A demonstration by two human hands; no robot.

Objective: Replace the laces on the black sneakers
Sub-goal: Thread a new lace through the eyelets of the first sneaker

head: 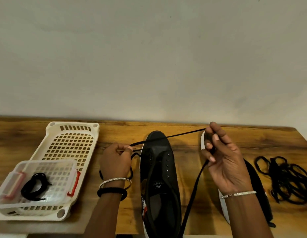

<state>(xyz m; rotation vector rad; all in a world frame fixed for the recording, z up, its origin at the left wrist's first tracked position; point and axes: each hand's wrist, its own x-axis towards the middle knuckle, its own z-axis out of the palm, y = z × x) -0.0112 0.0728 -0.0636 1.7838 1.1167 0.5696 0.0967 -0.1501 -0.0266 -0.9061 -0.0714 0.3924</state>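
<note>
A black sneaker [159, 169] lies on the wooden table, toe pointing away, its eyelets bare. A black lace [168, 137] stretches taut over its toe between both hands. My left hand [115, 162] pinches one end of the lace just left of the shoe. My right hand [221, 160] holds the lace up to the right, and the rest of the lace hangs down from it toward the table's near edge. The second sneaker [255, 191] lies behind my right hand, mostly hidden.
A white perforated tray [72, 134] sits at left, with a clear plastic box [70, 169] in it that holds a coiled black lace [35, 185]. A heap of black laces [284, 179] lies at far right. A plain wall rises behind the table.
</note>
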